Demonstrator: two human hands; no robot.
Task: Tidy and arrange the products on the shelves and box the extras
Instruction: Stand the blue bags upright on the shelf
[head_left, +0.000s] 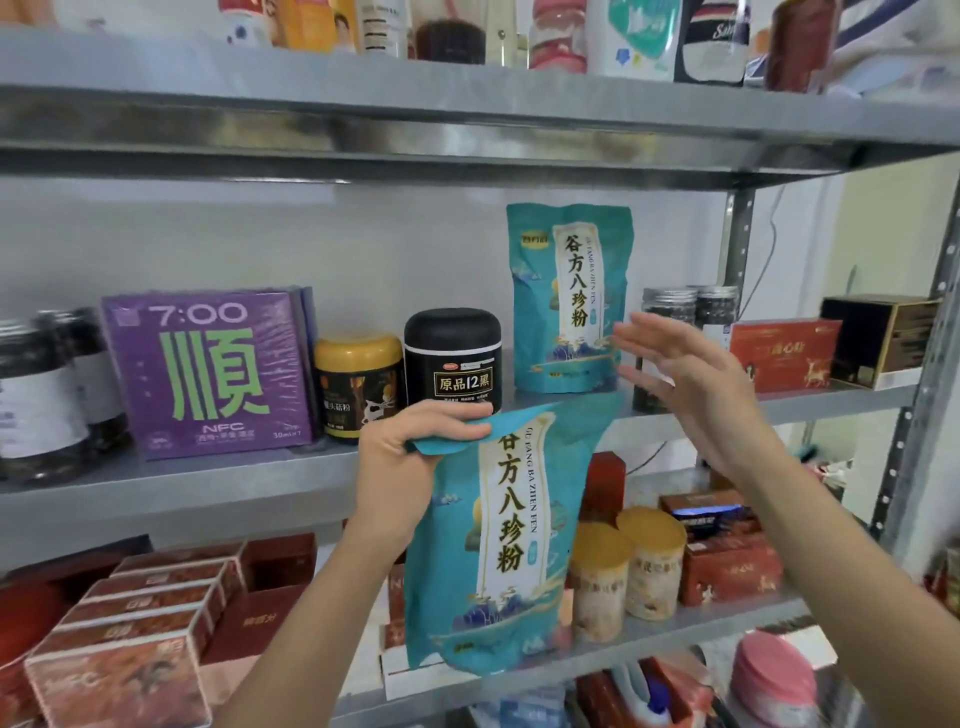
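Note:
My left hand pinches the folded top corner of a teal pouch, which hangs in front of the shelves. A second, identical teal pouch stands upright on the middle shelf against the back wall. With its fingers straight, my right hand is raised just right of the standing pouch, and I cannot tell whether it touches it. Left of that pouch stand a black jar, a yellow-lidded jar and a purple box.
Dark jars and a red box stand right of my right hand, with a black box beyond. The lower shelf holds red cartons, round tubs and more red boxes. Bottles crowd the top shelf. A metal upright frames the right side.

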